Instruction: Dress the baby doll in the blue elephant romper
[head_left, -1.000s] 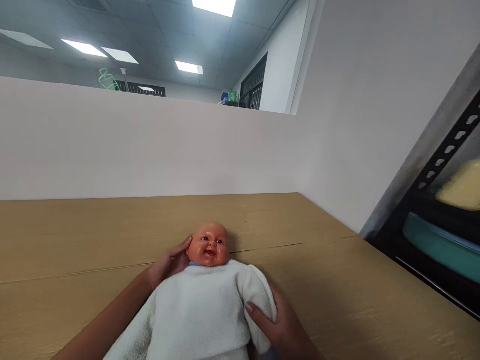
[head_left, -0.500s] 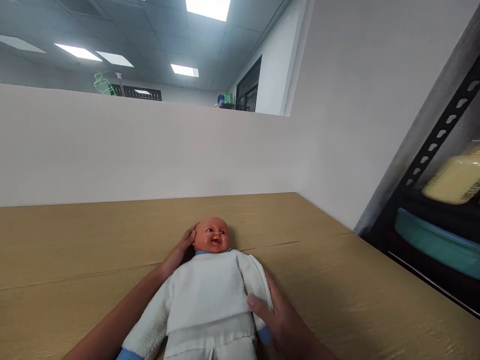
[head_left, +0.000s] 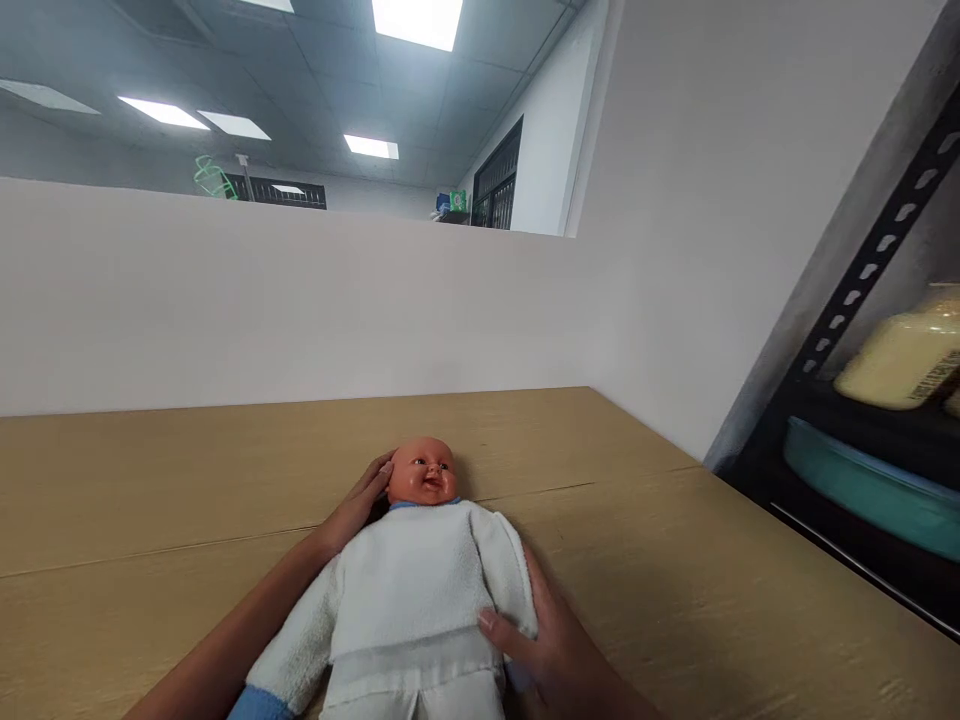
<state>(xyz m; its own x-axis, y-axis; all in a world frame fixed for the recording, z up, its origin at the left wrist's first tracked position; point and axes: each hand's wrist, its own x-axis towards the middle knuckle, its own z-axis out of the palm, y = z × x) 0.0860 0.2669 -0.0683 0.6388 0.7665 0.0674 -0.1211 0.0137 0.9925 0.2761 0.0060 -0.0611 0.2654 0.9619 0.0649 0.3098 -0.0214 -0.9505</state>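
Flat on the tan wood-grain surface [head_left: 712,590] lies the doll [head_left: 416,600], face up, long axis running away from the person, hard glossy head farthest. Left hand [head_left: 352,512] cups the head's side, fingers loosely curved; right hand [head_left: 551,650] pinches the fluffy white sleeve, thumb on top.
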